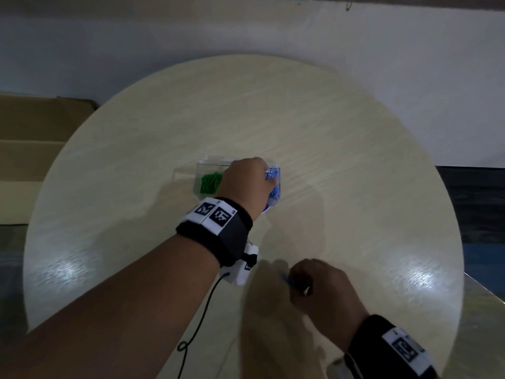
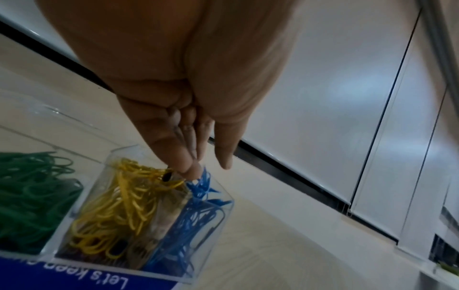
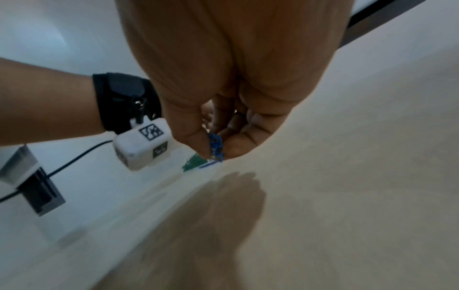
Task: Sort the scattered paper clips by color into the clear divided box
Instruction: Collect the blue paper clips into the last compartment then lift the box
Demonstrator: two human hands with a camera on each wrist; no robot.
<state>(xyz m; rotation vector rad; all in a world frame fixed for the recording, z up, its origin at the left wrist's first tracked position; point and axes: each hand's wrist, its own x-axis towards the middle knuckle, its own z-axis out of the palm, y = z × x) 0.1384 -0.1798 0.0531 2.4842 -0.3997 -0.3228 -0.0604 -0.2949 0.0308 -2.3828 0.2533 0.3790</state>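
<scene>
Nearest the person, the right hand [image 1: 319, 280] hovers low over the round worktop [image 1: 341, 149], its thumb and forefinger pinching a small bunch of blue paper clips [image 3: 215, 146]; the other fingers curl in behind, probably to keep the loose wire from slipping out on the way to the box. No other stray clips show on the bare wood around it, so the sorting looks close to done. Farther out, the left hand [image 1: 246, 181] reaches over the clear divided box [image 2: 161, 206], which sits near the middle of the worktop. In the left wrist view its fingers [image 2: 183, 157] are pressed together and pointing down, tips touching the top of the blue clips in the box [image 2: 196, 217], right beside the divider; whether they are letting clips go or tamping them down, I cannot tell. The thumb stands slightly apart. The box already holds its colours apart: green clips [image 2: 29, 196] in the left compartment, yellow clips [image 2: 116, 212] in the middle, blue on the right. A blue printed label [image 2: 74, 276] runs along its near edge. Beyond the box lie bare worktop and a pale wall [image 1: 273, 31].
</scene>
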